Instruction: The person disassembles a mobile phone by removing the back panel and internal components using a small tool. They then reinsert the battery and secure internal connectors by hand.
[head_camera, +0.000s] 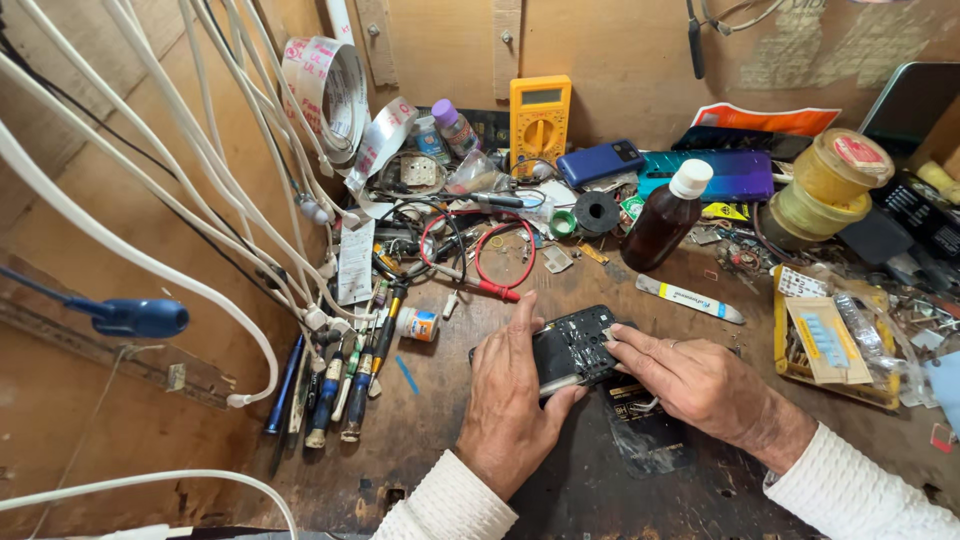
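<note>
A black opened phone (572, 347) with its back cover off lies on the wooden workbench (440, 420), inner parts showing. My left hand (510, 405) wraps its left end, thumb under it and a finger stretched along its edge. From the right, my right hand (695, 380) presses its fingertips on the phone's right end. Both wrists wear white knitted sleeves. A dark flat panel (650, 440) lies under my right hand.
Screwdrivers (335, 390) lie in a row at left beside white cables (200, 170). Behind the phone: red probe lead (500, 290), yellow multimeter (540, 118), brown bottle (668, 218), blue phones (700, 172), tape rolls (828, 185). A yellow parts tray (830, 345) stands right.
</note>
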